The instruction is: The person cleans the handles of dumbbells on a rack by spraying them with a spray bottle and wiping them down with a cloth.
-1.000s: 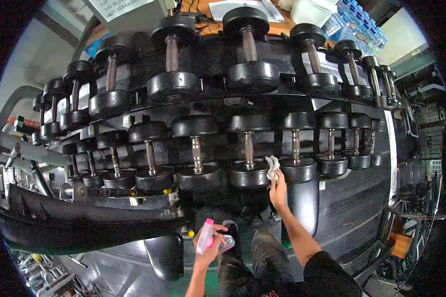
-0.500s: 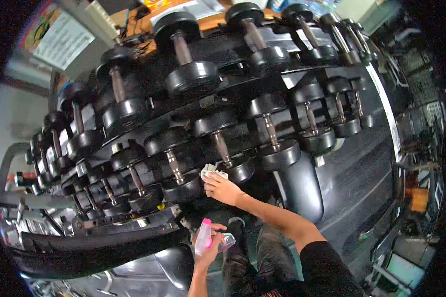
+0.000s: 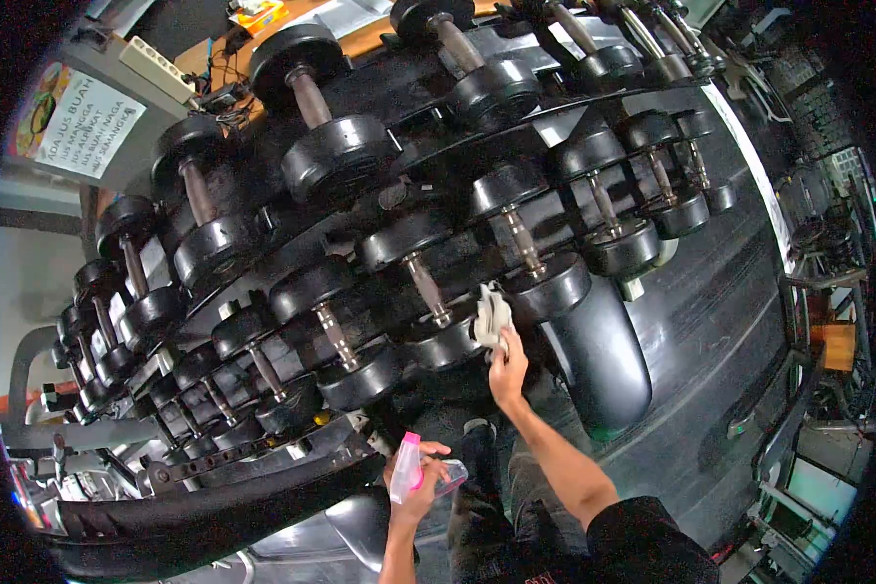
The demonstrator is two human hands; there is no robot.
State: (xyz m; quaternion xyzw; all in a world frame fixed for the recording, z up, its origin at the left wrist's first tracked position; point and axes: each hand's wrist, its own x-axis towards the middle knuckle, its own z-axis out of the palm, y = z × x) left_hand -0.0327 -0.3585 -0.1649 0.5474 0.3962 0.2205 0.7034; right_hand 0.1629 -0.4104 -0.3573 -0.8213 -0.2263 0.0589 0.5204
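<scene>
My right hand pinches a crumpled white cloth between thumb and fingers. The cloth is at the right side of the near head of a black dumbbell in the lower row. Just right of it is the near head of a neighbouring dumbbell with a ridged metal handle. Lower down, my left hand is wrapped round a clear spray bottle with pink parts, held in front of my legs, away from the rack.
A rack holds two rows of dumbbells, the upper row behind the lower. A black padded bench stands at its right. Behind the rack are a wooden desk and a white power strip. A long black pad lies at the lower left.
My right hand has moved right and a little up with the cloth, off the front of the dumbbell head to its right side. My left hand keeps the bottle; the view has shifted slightly.
</scene>
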